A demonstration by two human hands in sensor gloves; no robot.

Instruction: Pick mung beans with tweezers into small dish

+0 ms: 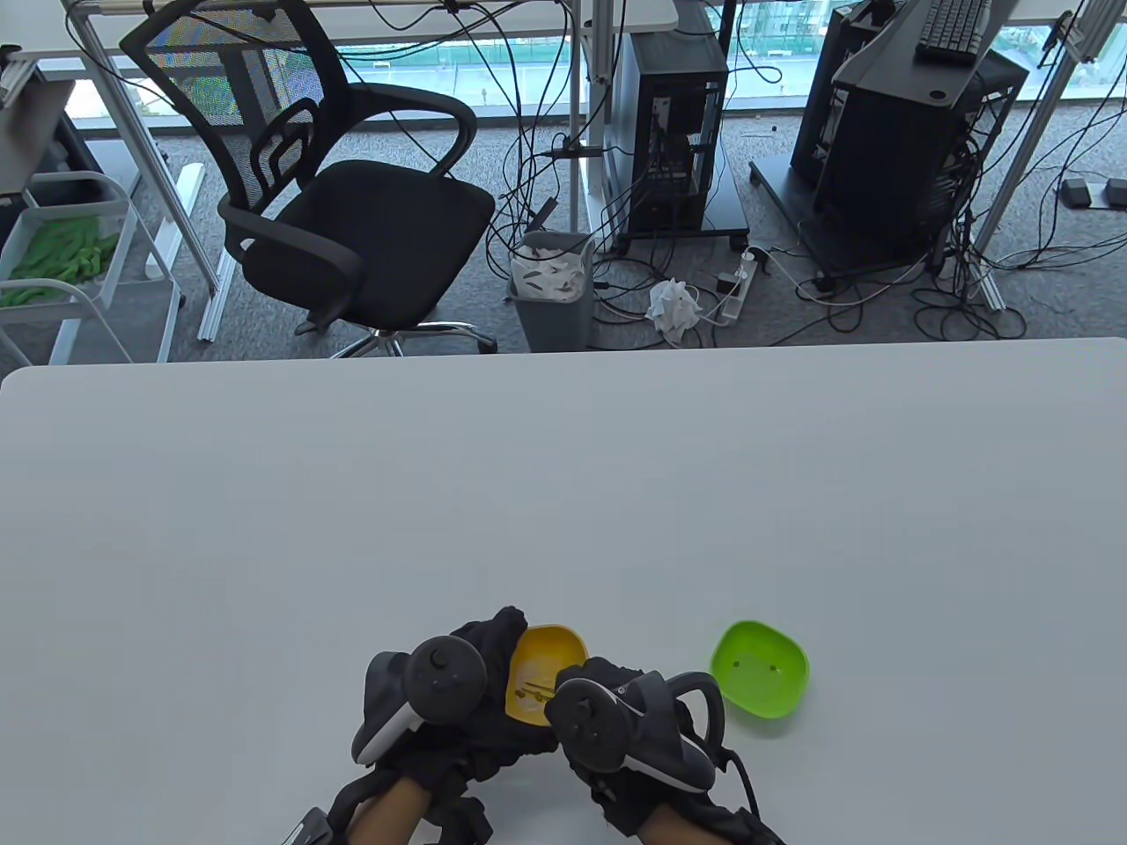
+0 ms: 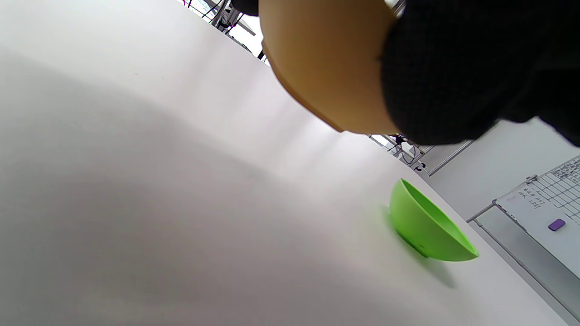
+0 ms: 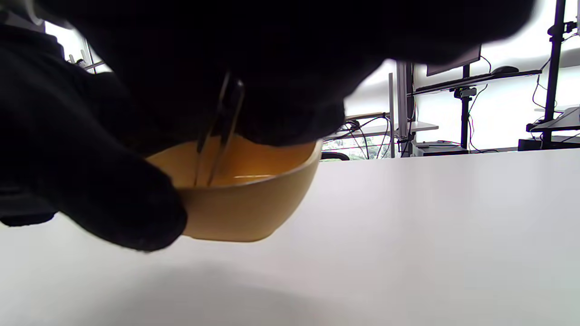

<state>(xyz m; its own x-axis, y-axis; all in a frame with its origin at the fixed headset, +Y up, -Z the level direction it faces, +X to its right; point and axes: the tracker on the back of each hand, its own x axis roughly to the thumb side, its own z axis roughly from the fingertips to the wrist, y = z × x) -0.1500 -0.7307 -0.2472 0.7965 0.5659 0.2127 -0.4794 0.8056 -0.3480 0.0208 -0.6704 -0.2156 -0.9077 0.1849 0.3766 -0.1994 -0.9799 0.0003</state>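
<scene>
Both hands are low at the near edge of the white table (image 1: 563,493), close together. The left hand (image 1: 440,695) grips the yellow dish (image 1: 548,669) by its left side: its gloved fingers (image 2: 453,77) are curled around the wall, and in the left wrist view the dish is tilted and its far side stands off the table. The right hand (image 1: 616,713) is just beside the dish, on its right, and its fingers are pressed together on the metal tweezers (image 3: 219,136). The two thin arms of the tweezers go down into the yellow dish; they stand slightly apart, and their tips are hidden behind the rim, so it cannot be told if they hold a bean.

Inside the yellow dish a few small dark specks lie on the bottom; they are too small to say surely that they are mung beans. The green dish (image 1: 760,667) stands flat on the table, near the right hand but apart from it. Two small dark specks lie in it. Beyond the table, a black office chair (image 1: 335,185) stands on the carpet.
</scene>
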